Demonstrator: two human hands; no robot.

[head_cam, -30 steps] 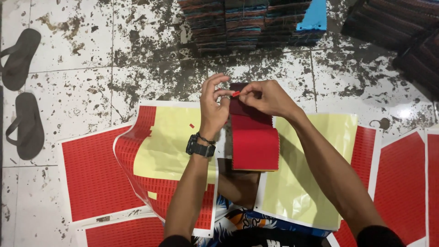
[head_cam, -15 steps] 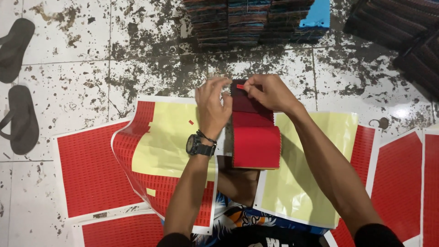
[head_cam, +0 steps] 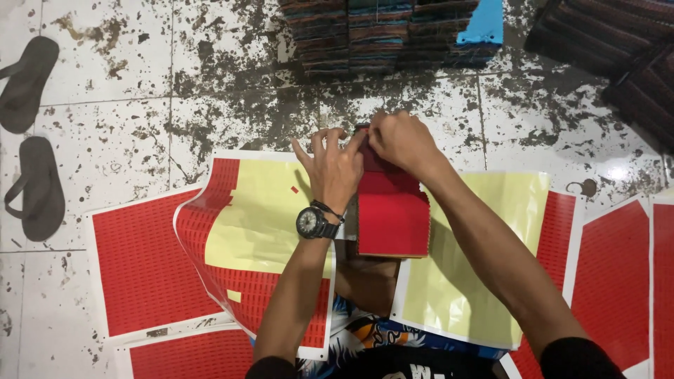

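Stained, speckled white tile floor (head_cam: 175, 84), strewn with red-and-yellow sticker sheets (head_cam: 232, 245).
Striped fabric stacks (head_cam: 382, 31) at top, dark sandals (head_cam: 31, 140) far left; mid-frame, left hand (head_cam: 337, 168) and right hand (head_cam: 404, 140) pinched shut on red cloth-covered block (head_cam: 392, 214).

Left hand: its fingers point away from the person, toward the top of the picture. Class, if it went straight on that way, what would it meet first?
Past bare stained floor tile, the left hand would probably first meet the row of stacked striped cloth, though depth is unclear.
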